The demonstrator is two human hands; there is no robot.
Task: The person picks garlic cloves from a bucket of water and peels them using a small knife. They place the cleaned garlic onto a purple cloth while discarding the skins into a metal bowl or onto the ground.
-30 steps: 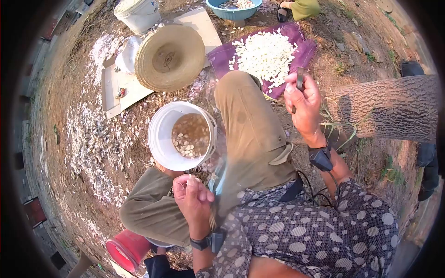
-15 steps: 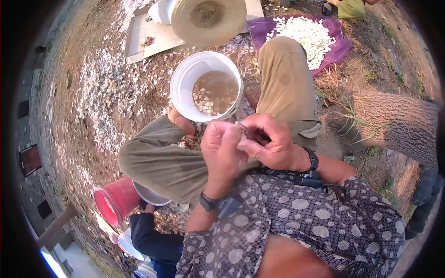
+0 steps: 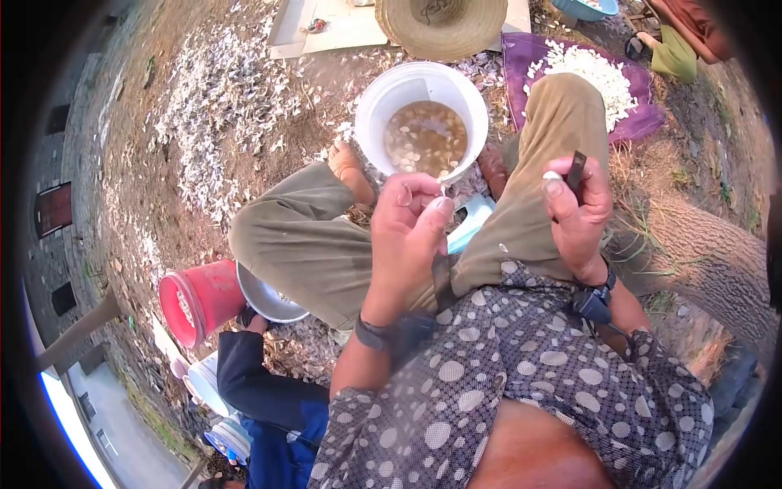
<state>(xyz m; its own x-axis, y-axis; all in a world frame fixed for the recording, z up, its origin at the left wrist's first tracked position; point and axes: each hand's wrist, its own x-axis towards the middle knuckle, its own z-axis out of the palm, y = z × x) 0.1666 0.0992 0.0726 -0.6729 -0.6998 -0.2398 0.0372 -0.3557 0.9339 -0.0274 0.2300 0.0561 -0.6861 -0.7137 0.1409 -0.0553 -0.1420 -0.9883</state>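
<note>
My left hand (image 3: 410, 232) is raised just in front of the white bucket (image 3: 367, 130), thumb and forefinger pinched together with a small pale bit (image 3: 445, 189) at their tips. Apart from it, over my bent knee, my right hand (image 3: 582, 216) grips a small knife (image 3: 577, 171) with a short, dark, flat blade pointing up. A white peeled garlic clove (image 3: 552, 175) shows by that thumb and forefinger. Brownish water (image 3: 436, 122) with several pale cloves in it fills the lower part of the bucket.
A purple mesh cloth (image 3: 519, 73) bears a heap of white cloves (image 3: 582, 69). Behind the bucket lies a straw hat (image 3: 444, 33) on cardboard (image 3: 350, 37). To the left are papery skins (image 3: 216, 122), a red bucket (image 3: 216, 293) and a metal basin (image 3: 273, 301). A tree trunk (image 3: 700, 253) stands right.
My hands, together before, have moved apart: the right went to the right with the knife, now plainly in view. The view has shifted, so the bucket appears further right and higher.
</note>
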